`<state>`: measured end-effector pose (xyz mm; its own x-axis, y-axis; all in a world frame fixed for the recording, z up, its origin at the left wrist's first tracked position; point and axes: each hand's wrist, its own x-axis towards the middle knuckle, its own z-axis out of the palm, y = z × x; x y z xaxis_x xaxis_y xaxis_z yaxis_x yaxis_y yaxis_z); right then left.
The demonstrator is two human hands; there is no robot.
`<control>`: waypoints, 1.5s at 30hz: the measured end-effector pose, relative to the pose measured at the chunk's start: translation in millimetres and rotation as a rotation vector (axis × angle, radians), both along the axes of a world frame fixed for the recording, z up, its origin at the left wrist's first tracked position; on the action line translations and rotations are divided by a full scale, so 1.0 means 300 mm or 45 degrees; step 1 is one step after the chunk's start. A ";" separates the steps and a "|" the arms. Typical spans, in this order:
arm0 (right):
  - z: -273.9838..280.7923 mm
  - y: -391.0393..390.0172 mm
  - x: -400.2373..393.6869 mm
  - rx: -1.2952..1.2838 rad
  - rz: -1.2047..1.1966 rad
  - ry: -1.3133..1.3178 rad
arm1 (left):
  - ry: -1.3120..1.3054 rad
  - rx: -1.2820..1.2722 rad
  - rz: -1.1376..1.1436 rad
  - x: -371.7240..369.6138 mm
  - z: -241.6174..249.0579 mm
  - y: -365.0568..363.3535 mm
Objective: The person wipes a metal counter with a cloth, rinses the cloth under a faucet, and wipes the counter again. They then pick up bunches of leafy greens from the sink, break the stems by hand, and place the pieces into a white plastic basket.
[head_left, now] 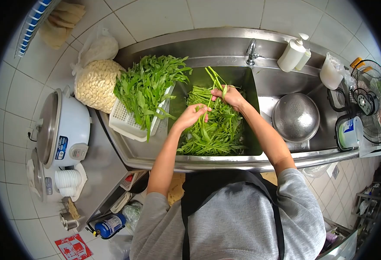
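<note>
Long green stems of water spinach [214, 78] are pinched in my right hand [230, 96], above the left sink basin [253, 125]. My left hand [193, 116], just lower and to the left, has its fingers closed on the lower part of the same stems. Beneath both hands, a heap of cut leafy greens [212, 138] fills much of the basin. To the left, a white plastic basket [129, 123] carries a tall pile of leafy greens [149, 86].
A metal colander [296, 117] sits in the right basin. Behind are a faucet [252, 52] and a pump bottle [291, 54]. On the left stand a bag of pale cloves or beans [98, 84] and a large rice cooker [67, 125]. A fan [368, 102] is at far right.
</note>
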<state>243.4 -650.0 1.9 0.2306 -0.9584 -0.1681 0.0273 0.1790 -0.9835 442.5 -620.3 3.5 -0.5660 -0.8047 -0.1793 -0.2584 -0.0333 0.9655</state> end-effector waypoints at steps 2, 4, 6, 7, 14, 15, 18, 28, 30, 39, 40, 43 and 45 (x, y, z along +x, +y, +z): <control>0.022 0.008 0.002 -0.012 0.016 0.076 | -0.079 0.036 -0.016 -0.004 0.008 -0.003; 0.022 0.016 0.002 -0.115 0.008 0.159 | -0.084 0.019 0.167 -0.005 -0.037 -0.013; 0.018 0.035 0.012 -0.217 0.004 0.242 | -0.088 0.003 0.353 -0.009 -0.070 -0.019; 0.012 0.053 0.029 -0.219 -0.005 0.180 | 0.043 0.143 0.560 -0.013 -0.081 -0.022; -0.017 0.079 0.040 -0.125 -0.037 -0.028 | 0.240 0.287 0.982 0.027 -0.115 -0.015; 0.013 0.086 0.031 -0.076 0.021 0.069 | 0.093 0.144 0.720 0.006 -0.073 0.008; -0.018 0.071 0.016 -0.007 0.156 0.184 | -0.214 -0.157 0.389 -0.007 -0.049 0.033; -0.071 0.064 -0.109 0.355 -0.013 -0.281 | -0.798 -0.356 0.328 0.014 -0.051 0.084; -0.073 0.060 -0.100 0.358 -0.002 -0.315 | -0.770 -0.266 0.217 -0.038 -0.026 0.095; -0.075 0.064 -0.113 0.326 -0.067 0.076 | -0.168 -0.303 0.136 -0.051 -0.047 0.096; -0.085 0.063 -0.120 0.326 -0.068 0.072 | -0.171 -0.303 0.134 -0.043 -0.060 0.093; -0.095 0.067 -0.124 0.292 -0.158 0.068 | -0.402 -0.388 0.435 -0.030 -0.033 0.097; -0.099 0.072 -0.111 0.288 -0.195 0.029 | -0.574 -0.311 0.308 -0.050 0.035 0.121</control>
<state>210.1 -628.5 -27.8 0.0799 -0.9192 -0.3855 0.0497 0.3900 -0.9195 427.6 -583.9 14.0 -0.2709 -0.9504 -0.1529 -0.6598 0.0676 0.7484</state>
